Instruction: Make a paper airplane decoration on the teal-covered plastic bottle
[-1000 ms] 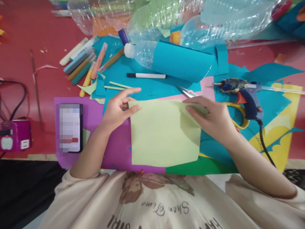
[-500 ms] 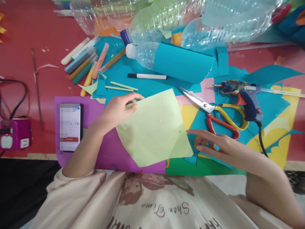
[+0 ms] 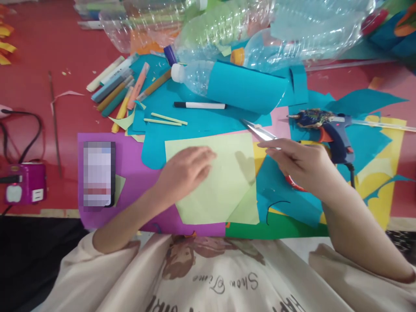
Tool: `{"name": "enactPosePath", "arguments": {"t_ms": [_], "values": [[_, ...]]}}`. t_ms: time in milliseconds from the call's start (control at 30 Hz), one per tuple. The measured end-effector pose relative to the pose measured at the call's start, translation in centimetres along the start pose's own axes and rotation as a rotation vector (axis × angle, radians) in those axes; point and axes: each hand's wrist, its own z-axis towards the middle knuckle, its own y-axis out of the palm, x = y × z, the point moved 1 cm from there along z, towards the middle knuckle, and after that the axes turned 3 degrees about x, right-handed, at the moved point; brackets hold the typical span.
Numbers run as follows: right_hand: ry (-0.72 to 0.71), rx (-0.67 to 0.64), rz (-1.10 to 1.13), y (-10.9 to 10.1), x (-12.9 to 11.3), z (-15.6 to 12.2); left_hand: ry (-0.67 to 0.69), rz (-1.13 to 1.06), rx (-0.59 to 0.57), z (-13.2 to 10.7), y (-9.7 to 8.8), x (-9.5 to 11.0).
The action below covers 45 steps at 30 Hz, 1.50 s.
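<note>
Pale green paper sheet [image 3: 227,177] lies left of the hot-glue gun [image 3: 339,141]; left hand [image 3: 183,169] over it, fingers loosely extended, no grip visible. Right hand [image 3: 300,162] just left of the gun, fingers bent at the scissors [image 3: 261,133], can't tell if closed on them. Best practice: handles not blades, clear of gun nozzle, left palm flat against skidding.

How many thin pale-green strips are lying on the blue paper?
2: the upper strip and, just below it, the lower strip, both below and left of the black-capped marker. Others could be hidden under the light-green sheet.
</note>
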Motion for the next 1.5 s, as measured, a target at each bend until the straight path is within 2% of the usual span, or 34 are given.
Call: {"name": "enactPosePath", "arguments": {"t_ms": [67, 133, 167, 267, 433, 700, 933, 1100, 1333, 1500], "values": [[-0.046, 0.075, -0.121, 0.6, -0.1, 0.6, 0.15, 0.031, -0.069, -1.3, 1.5, 1.3], [-0.115, 0.103, -0.193, 1.5, -0.3, 1.3, 0.241, 0.112, -0.162, -2.2, 3.0, 2.3], [-0.172, 0.1, -0.211, 2.1, -0.5, 1.8, 0.263, 0.147, -0.214, -2.3, 3.5, 2.7], [-0.341, 0.024, -0.275, 4.1, -1.1, 3.3, 0.31, 0.2, -0.266, -2.2, 4.4, 3.1], [-0.358, 0.003, -0.394, 6.1, -1.7, 4.6, 0.329, 0.229, -0.277, -1.6, 4.1, 2.9], [-0.434, 0.182, -0.375, 5.1, -2.3, 2.5, 0.35, 0.254, -0.236, -1.5, 4.4, 2.7], [-0.357, 0.14, -0.396, 6.6, -1.2, 3.3, 0.322, 0.239, -0.286, -1.0, 4.2, 3.0], [-0.394, 0.141, -0.38, 6.8, -1.0, 4.0, 0.319, 0.252, -0.308, -1.1, 4.3, 3.1], [-0.573, 0.245, -0.288, 6.5, -1.9, 1.5, 0.338, 0.25, -0.205, -1.5, 4.6, 2.8], [-0.58, 0.191, -0.333, 6.9, -2.1, -0.9, 0.408, 0.264, 0.03, -1.5, 3.7, 3.0]]}}
